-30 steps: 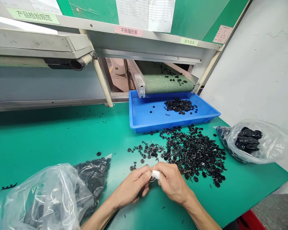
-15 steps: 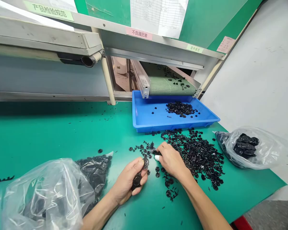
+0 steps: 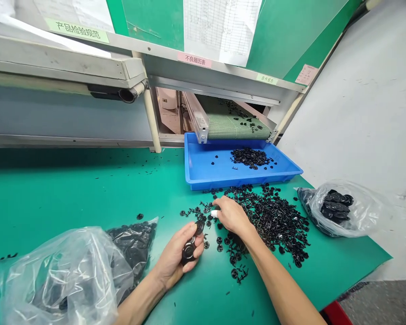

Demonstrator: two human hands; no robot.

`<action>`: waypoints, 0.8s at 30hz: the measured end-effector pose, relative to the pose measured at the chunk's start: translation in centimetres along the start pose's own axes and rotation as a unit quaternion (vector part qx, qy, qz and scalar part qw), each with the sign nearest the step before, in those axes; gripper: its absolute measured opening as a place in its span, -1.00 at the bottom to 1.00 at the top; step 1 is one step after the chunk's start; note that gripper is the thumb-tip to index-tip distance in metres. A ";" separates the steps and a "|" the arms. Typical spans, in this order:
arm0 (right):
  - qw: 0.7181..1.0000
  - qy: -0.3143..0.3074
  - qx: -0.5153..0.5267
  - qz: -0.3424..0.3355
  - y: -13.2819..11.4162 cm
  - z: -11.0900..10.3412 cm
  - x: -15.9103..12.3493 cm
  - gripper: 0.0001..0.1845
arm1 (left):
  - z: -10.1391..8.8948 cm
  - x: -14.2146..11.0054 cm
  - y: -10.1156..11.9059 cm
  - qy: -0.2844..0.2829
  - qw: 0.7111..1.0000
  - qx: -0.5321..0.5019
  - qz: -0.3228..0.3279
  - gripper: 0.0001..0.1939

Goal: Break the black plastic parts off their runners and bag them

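My left hand [image 3: 177,257] sits low on the green mat, its fingers closed around a round black plastic part [image 3: 188,250]. A second black disc [image 3: 199,227] shows at its fingertips. My right hand [image 3: 232,216] is stretched forward to the edge of a loose heap of black plastic parts [image 3: 274,221], with a white finger cot [image 3: 215,213] on one fingertip. Whether those fingers pinch a piece is hidden. A scatter of the same parts [image 3: 235,253] lies just below that hand.
A blue plastic tray [image 3: 203,174] holding a black cluster sits under the end of a green conveyor belt [image 3: 233,127]. Clear plastic bags of black parts lie at near left [image 3: 57,275] and right [image 3: 345,210]. A white wall [image 3: 358,113] bounds the green mat [image 3: 71,189] on the right.
My hands have parted from their position together near the mat's front. The right hand has moved forward to the heap, and the left now holds a black part. The view has shifted slightly.
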State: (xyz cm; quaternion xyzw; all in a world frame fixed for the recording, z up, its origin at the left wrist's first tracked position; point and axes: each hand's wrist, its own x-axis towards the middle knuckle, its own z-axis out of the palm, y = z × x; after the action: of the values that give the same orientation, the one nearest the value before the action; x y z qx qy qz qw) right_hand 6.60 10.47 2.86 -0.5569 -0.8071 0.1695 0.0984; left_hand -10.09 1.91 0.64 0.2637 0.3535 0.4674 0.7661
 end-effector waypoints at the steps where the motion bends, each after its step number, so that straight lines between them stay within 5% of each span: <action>1: 1.000 0.006 0.015 0.000 0.2 0.3 0.1 -0.73 | 0.0 0.0 0.0 0.002 1.000 -0.005 0.006 -0.71; 8: 0.985 0.066 0.159 -0.016 2.6 1.4 -1.1 -0.52 | -0.2 0.0 0.1 0.004 0.999 0.014 0.032 -0.63; 13: 0.961 0.117 0.250 0.024 3.4 1.4 -2.6 -0.55 | -0.2 -0.5 0.4 -0.007 0.999 0.027 0.024 -0.64; 18: 0.917 0.130 0.374 0.051 4.1 1.1 -4.7 -0.67 | 0.0 -0.3 0.7 0.078 0.996 -0.045 0.020 -0.68; 24: 0.853 0.110 0.508 0.048 4.7 0.9 -7.9 -0.72 | 2.2 0.2 -0.3 0.073 0.996 -0.043 -0.032 -0.72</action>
State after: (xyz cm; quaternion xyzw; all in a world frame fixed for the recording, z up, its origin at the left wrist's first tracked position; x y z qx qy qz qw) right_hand 13.22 4.46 0.49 -0.4827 -0.5650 0.4977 0.4474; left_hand -8.19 1.81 1.71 0.1840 0.3963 0.4755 0.7636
